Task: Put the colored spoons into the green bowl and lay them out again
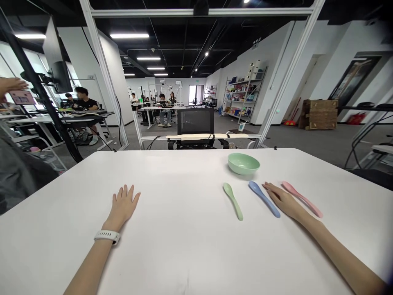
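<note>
Flat on the left part of the table rests my left hand [123, 205], fingers spread, holding nothing. My right hand [281, 198] lies palm down between a blue spoon [264, 199] and a pink spoon [302, 198]; its fingers are stretched out and it grips neither. The fingertips are close to the blue spoon, and I cannot tell whether they touch it. To the left of the blue spoon is a light green spoon [233, 200]. A green bowl [243, 164] stands upright behind the spoons, with nothing visible inside.
The white table [178, 237] has a metal frame [202, 12] rising behind its far edge. Beyond that edge stands a black mesh chair [195, 121]. At the far left are another person's hand [12, 85] and a monitor [57, 61] on a dark pole.
</note>
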Action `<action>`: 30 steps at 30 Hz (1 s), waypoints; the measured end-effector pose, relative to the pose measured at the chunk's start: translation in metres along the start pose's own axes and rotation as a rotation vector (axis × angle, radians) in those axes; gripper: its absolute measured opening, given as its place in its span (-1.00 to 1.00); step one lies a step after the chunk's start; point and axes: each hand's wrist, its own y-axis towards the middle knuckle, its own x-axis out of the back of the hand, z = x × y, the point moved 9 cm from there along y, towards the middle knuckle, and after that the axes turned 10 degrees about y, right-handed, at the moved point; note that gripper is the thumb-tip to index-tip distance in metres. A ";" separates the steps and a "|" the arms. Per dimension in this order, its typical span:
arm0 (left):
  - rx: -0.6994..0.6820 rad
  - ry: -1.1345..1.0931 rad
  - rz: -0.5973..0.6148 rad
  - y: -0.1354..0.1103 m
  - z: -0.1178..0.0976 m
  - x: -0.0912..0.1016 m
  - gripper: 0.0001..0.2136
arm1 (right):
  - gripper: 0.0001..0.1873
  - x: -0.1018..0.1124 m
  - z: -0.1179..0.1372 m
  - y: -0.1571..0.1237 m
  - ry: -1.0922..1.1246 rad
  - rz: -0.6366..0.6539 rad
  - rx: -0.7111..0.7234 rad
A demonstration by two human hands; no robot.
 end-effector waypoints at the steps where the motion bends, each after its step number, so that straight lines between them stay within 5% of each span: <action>1: 0.003 -0.004 -0.008 0.000 0.000 0.000 -0.26 | -0.40 -0.001 -0.003 0.000 0.010 -0.011 0.004; 24: -0.004 -0.011 -0.018 0.002 0.005 -0.006 -0.25 | -0.48 0.004 0.010 -0.001 0.100 -0.027 -0.092; 30: 0.007 -0.024 -0.019 0.002 0.004 -0.005 -0.26 | -0.32 0.021 0.031 -0.011 0.077 -0.099 -0.164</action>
